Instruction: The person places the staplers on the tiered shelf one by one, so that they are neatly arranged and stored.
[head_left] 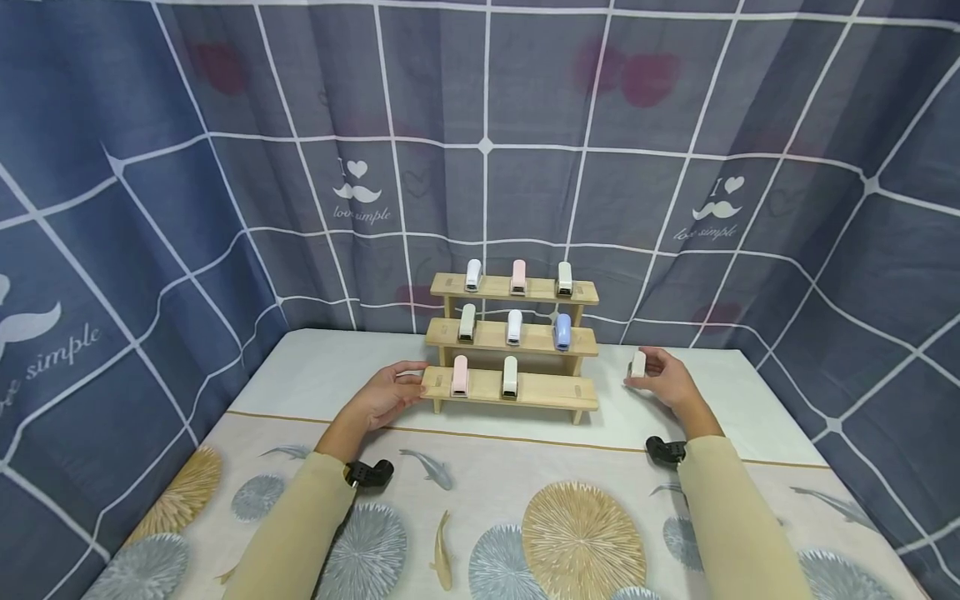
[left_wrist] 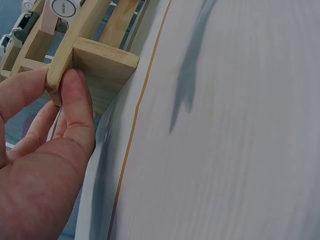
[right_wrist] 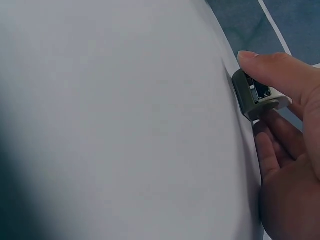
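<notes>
My left hand [head_left: 384,395] pinches the left end of the bottom step of a three-tier wooden display stand [head_left: 550,390]; in the left wrist view the thumb and fingers grip the board's corner [left_wrist: 56,82]. To the stand's right, my right hand [head_left: 670,382] holds a small cream stapler [head_left: 637,365] between thumb and fingers, low over the white surface. In the right wrist view the stapler's grey base [right_wrist: 243,95] faces the camera. On the bottom step sit a pink stapler [head_left: 460,377] and a cream stapler [head_left: 510,377], with the step's right part bare.
The middle step holds cream [head_left: 467,322], white [head_left: 513,327] and blue [head_left: 562,332] staplers. White [head_left: 473,275], pink [head_left: 518,277] and cream [head_left: 564,278] ones stand on top. A checked curtain [head_left: 525,192] hangs behind; a patterned cloth [head_left: 465,467] covers the table's front.
</notes>
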